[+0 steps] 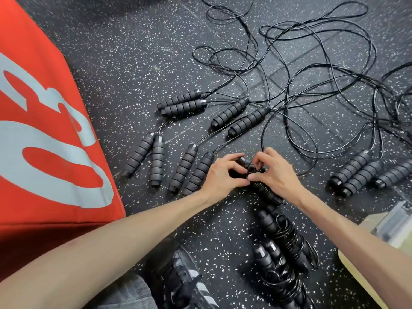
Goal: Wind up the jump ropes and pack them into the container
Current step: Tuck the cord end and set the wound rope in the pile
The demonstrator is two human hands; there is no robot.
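Note:
My left hand (223, 175) and my right hand (275, 172) meet over one black jump rope bundle (265, 190) on the speckled floor. Both hands pinch its cord, which is coiled round the paired handles; the handles' far ends are hidden under my fingers. Two wound bundles (287, 237) (278, 277) lie nearer to me, below my right hand. Several unwound ropes with ribbed black handles (185, 169) lie to the left and ahead, their cords (312, 90) tangled across the floor. A container's pale edge (365, 264) shows at lower right.
A large red padded block with grey lettering (44, 130) fills the left side. More handles (359, 172) lie at the right. My shoe (187, 279) and trouser leg sit at the bottom centre. A pale clear-topped box (394, 224) stands at the right edge.

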